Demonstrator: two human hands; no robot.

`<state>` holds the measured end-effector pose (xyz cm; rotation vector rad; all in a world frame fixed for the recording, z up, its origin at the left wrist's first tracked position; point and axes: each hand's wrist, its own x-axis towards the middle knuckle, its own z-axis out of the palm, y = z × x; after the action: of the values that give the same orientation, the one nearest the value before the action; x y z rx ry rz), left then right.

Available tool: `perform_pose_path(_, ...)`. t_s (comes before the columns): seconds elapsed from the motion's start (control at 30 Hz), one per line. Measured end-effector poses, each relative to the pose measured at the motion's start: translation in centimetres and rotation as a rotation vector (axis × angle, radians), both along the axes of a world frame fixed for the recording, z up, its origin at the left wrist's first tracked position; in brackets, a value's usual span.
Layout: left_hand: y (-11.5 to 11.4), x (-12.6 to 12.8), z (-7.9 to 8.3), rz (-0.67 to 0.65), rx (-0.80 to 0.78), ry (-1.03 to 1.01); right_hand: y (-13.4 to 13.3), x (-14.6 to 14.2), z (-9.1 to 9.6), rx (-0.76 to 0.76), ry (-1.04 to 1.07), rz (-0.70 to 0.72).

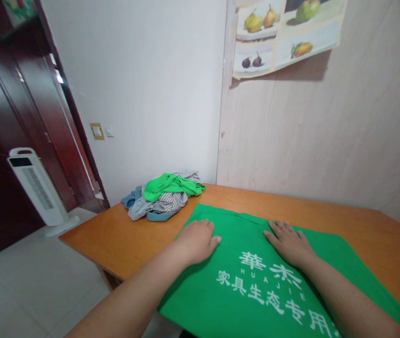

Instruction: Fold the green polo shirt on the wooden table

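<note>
A green T-shirt (235, 291) with white printed characters on it lies spread over the table. Its near part runs past the table's front edge. My left hand (198, 239) rests on the cloth by its upper left edge, palm down, thumb out to the side. Further right, my right hand (289, 241) lies flat on the shirt just above the print, fingers spread. Neither hand grips the fabric. A short crease shows along the far edge between the hands.
A heap of crumpled clothes (165, 199), green, striped and blue, sits at the back left of the wooden table (115, 239). Walls stand behind it, one with fruit pictures (273, 37). A white tower fan (40, 188) stands on the floor by a dark door.
</note>
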<state>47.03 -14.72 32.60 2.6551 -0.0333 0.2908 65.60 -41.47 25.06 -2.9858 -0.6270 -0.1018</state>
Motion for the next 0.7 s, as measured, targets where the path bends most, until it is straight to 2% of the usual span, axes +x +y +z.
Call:
perform_pose_path(0.13,-1.7,5.2,0.0,-0.088,-0.002,-0.001,0.0,-0.1,0.0,0.006,0.0,0.003)
perform_pose_path(0.27,-2.8,8.6,-1.5,-0.177,0.074,0.069,0.1,-0.3,0.1,0.006,-0.002,-0.001)
perform_pose_path(0.47,-2.0,9.1,-3.9,-0.132,0.241,0.199,0.1,-0.6,0.4,0.004,0.008,-0.006)
perform_pose_path(0.7,-2.0,8.6,-3.8,-0.096,0.25,0.184,0.1,-0.6,0.2,0.018,0.018,-0.015)
